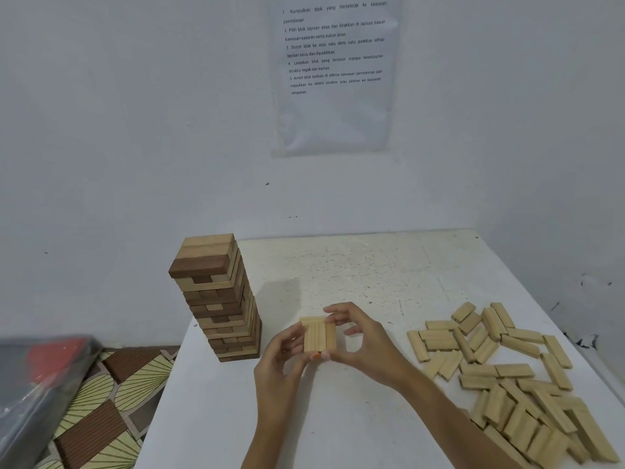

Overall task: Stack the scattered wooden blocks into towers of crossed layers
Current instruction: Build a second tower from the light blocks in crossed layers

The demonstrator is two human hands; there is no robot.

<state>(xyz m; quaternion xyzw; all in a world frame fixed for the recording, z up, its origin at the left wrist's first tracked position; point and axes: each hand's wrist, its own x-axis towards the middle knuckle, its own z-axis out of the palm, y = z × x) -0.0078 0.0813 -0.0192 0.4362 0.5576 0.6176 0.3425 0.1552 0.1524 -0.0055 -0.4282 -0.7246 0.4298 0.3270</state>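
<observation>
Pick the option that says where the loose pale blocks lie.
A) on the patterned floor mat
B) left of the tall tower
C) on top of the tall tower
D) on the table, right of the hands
D: the loose pale blocks lie scattered on the white table, right of the left hand and right hand holding the small stack; the tall tower stands left of them.
</observation>
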